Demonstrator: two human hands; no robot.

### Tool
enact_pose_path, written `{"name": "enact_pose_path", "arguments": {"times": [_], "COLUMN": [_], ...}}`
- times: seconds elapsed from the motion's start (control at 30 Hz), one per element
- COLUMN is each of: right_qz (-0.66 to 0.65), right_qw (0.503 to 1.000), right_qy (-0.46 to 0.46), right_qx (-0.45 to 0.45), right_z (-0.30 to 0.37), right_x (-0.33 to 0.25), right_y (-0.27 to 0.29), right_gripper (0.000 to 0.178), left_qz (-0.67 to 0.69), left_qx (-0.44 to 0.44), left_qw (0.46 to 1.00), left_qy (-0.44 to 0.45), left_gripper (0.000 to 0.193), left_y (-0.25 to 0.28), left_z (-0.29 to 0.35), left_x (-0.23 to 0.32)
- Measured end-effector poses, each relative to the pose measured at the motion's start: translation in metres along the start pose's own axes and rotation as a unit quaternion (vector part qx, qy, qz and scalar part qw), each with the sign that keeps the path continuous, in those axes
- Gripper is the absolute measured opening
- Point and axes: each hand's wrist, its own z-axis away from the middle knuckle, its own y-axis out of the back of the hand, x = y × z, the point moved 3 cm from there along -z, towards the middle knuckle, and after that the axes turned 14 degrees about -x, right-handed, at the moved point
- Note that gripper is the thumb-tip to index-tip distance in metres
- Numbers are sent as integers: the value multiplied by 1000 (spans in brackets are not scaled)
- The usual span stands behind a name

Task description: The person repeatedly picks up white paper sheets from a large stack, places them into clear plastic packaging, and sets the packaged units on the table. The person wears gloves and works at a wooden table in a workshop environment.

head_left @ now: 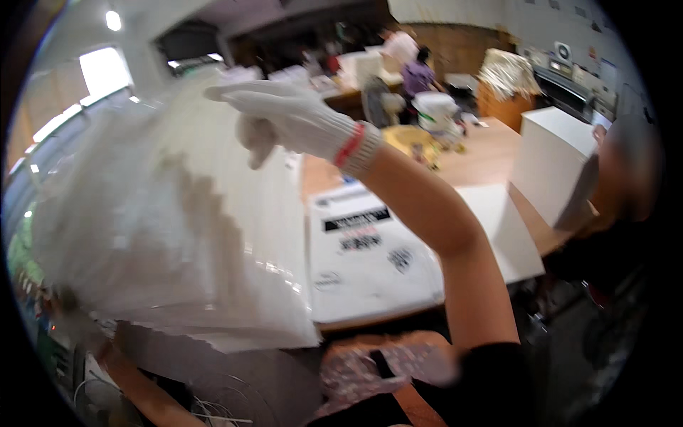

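A large sheet of translucent whitish plastic, perhaps a bag, rises in front of me and fills the left half of the view. Creases and glints run across it, and brownish patches show through. My right hand, in a white knitted glove with a red band at the cuff, lies against its upper right part. Its fingers stretch out to the left, with the thumb lower down. At the far left, by the plastic's lower corner, my left hand is dark and blurred; its fingers cannot be made out.
A white printed sheet or flat bag lies on the wooden table. To the right stand a tall white box and a blurred person. A white bucket and a fan are farther back. Thin cables hang below left.
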Motion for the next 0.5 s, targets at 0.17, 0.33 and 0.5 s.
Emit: {"name": "enact_pose_path", "arguments": {"times": [0.17, 0.33, 0.5], "right_qz": [439, 623, 683], "right_qw": [828, 436, 481], "right_qy": [-295, -627, -506], "right_qx": [187, 170, 215], "right_z": [337, 630, 657], "right_x": [96, 197, 156], "right_y": [84, 18, -12], "right_gripper": [34, 59, 41], "left_qz": [12, 210, 253], "left_qx": [12, -145, -499], "left_qw": [955, 714, 615], "left_qy": [296, 652, 556], "left_gripper": [40, 32, 14], "left_y": [-106, -203, -284], "left_z": [299, 581, 612], "left_x": [-95, -85, -7]}}
